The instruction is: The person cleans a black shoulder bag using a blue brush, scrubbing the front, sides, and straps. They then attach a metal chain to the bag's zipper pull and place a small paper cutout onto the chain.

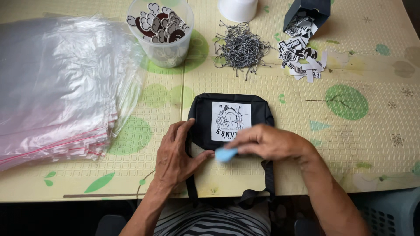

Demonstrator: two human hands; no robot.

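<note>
The small black bag point(230, 120) looks like soft, matt cloth, with a smooth white printed patch point(231, 121) on it and flat woven straps point(267, 175). The pile of clear bags point(57, 87) is thin, shiny, crinkly plastic. The tub point(162, 48) is see-through plastic, a bit cloudy. The grey strings point(241, 48) look thin and rough. The black and white tags point(302, 54) look like flat paper or card. The yellow table cover point(372, 131) is bumpy, with tiny squares pressed in.
</note>
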